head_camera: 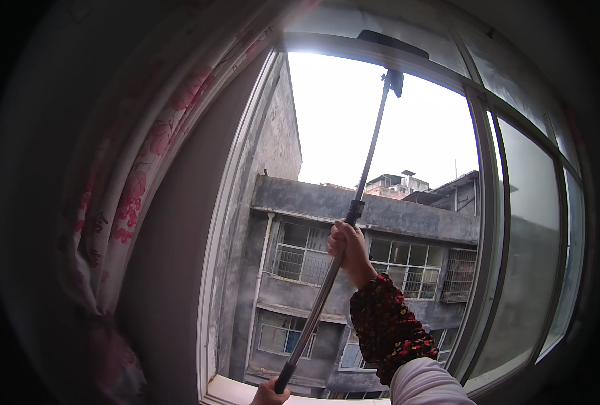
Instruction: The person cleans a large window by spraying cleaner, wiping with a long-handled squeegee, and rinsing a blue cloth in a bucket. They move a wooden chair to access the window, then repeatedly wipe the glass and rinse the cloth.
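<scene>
A telescopic window-cleaning pole slants up through the window opening. My right hand grips its metal tube just below the black locking collar. Lower down, my left hand is closed around the pole near its black end grip; part of that hand is cut off by the picture's bottom edge. At the far end, the dark wide cleaning head shows behind the upper glass pane, on its outer side. The window's crossbar hides part of the joint between pole and head.
A pink-flowered white curtain hangs gathered at the left. Sliding glass panels stand to the right of the opening, with the white sill below. Outside, a grey building with barred windows faces me.
</scene>
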Tool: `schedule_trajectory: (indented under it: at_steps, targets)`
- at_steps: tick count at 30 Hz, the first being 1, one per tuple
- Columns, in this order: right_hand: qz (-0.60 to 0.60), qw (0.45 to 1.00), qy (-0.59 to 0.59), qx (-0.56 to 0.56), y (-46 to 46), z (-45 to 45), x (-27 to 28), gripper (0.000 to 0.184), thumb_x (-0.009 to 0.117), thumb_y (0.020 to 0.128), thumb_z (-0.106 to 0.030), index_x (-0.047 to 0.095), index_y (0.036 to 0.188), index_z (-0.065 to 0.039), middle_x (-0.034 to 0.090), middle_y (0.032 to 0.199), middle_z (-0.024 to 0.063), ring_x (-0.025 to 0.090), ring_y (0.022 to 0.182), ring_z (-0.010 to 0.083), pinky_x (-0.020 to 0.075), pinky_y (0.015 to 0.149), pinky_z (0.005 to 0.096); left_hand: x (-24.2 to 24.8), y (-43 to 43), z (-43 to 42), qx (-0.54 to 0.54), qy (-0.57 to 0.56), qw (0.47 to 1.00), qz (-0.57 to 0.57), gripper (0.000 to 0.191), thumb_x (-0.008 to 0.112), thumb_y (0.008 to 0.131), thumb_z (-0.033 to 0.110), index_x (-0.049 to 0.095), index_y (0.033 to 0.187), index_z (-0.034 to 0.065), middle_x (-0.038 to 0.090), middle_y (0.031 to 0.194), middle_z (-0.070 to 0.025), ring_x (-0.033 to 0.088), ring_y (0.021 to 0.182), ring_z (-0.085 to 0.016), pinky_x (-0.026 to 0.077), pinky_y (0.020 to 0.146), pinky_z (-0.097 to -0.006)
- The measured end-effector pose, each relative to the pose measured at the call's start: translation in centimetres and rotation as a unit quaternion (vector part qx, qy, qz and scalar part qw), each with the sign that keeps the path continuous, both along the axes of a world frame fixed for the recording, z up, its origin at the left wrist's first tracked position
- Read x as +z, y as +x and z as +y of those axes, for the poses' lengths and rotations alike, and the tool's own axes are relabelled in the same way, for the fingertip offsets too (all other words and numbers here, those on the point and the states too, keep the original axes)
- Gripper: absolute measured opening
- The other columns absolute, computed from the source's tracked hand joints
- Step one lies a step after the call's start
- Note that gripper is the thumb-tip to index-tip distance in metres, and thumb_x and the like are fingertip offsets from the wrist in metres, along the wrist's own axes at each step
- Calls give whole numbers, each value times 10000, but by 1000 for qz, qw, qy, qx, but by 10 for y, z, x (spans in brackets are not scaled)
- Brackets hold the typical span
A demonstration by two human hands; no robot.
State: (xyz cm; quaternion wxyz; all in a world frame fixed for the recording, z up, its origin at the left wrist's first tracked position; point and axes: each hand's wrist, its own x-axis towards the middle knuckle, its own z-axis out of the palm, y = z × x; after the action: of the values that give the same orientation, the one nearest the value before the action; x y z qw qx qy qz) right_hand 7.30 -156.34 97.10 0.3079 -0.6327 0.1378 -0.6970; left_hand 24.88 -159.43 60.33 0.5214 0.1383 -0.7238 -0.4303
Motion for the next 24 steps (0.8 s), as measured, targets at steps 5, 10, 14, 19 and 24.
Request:
schedule_trajectory:
  at_steps: [5, 10, 14, 19, 24]
  targets:
    - [-12, 999, -30, 38, -28, -25, 82, 150, 488, 873, -146, 417, 741, -137, 353, 578, -65, 331, 445, 35, 285, 392, 194, 84, -25, -51, 64, -60, 996, -27, 183, 630, 715, 149, 558, 838, 34, 530, 580, -104, 541, 539, -185, 431, 533, -330]
    - [35, 995, -58, 72, -46, -29, 109, 185, 487, 859, -122, 402, 696, -143, 355, 565, -64, 332, 444, 36, 286, 394, 200, 102, -45, -65, 122, -113, 986, -27, 164, 615, 710, 141, 540, 805, 30, 531, 600, -182, 554, 578, -351, 434, 530, -359]
    - [19, 993, -18, 115, -35, -25, 17, 95, 497, 857, -108, 455, 780, -144, 331, 561, -57, 327, 432, 55, 273, 386, 219, 27, -35, -49, 125, -58, 988, -66, 139, 618, 717, 147, 549, 798, 59, 541, 603, -161, 578, 605, -313, 447, 559, -336]
    - [-39, 991, 10, 131, -7, -1, -75, 41, 488, 871, -115, 486, 876, -156, 297, 558, -58, 296, 421, 53, 256, 376, 216, -55, 6, 5, 65, 136, 978, -142, 185, 621, 670, 130, 564, 737, -33, 546, 583, -93, 510, 531, -197, 414, 490, -367]
    - [-38, 996, -9, 75, 2, 21, -38, 79, 506, 866, -114, 488, 938, -140, 346, 585, -49, 349, 453, 61, 313, 393, 226, -20, 25, 27, -43, 159, 981, -104, 152, 646, 670, 132, 552, 706, 19, 496, 591, -9, 433, 544, -104, 376, 460, -312]
